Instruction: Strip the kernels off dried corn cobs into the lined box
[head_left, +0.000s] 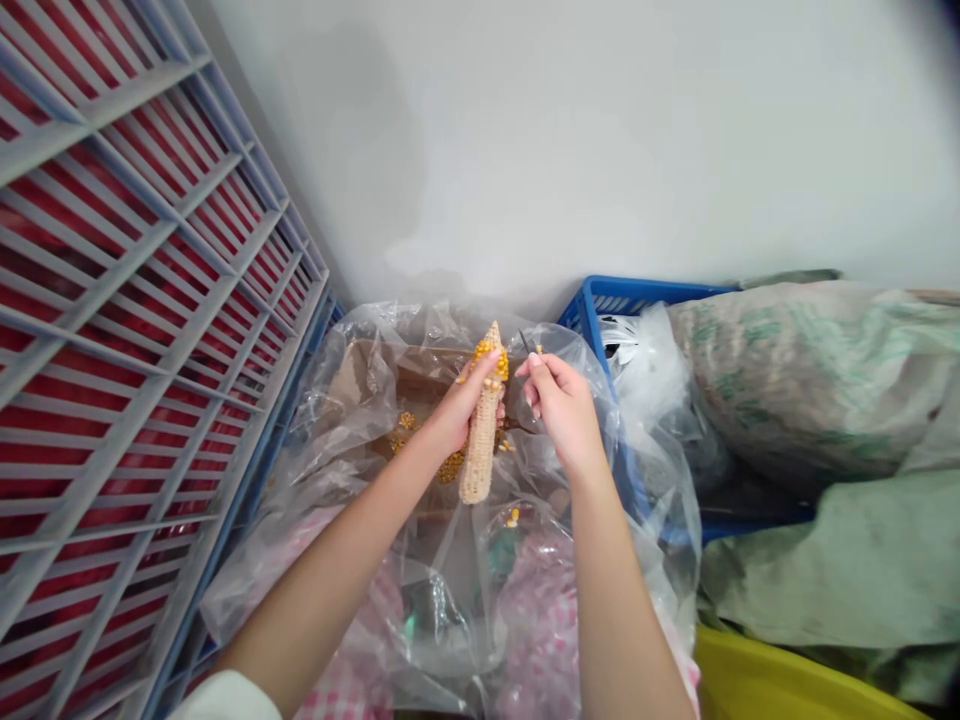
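Note:
My left hand point(459, 408) is wrapped round a corn cob point(481, 440) held upright over a box lined with clear plastic point(352, 400). The cob is mostly bare, with yellow kernels left only near its tip. My right hand point(559, 400) is closed in a pinch right beside the cob's top, holding a thin dark tool whose tip sticks up by the kernels. Loose kernels point(406, 422) lie in the box below, and a few cling to the plastic.
A grey and red slatted rack point(127, 330) stands close on the left. A blue crate point(600, 300) sits behind on the right with plastic bags and a large woven sack point(810, 380). A yellow bin edge point(765, 680) is at lower right. A pale wall is behind.

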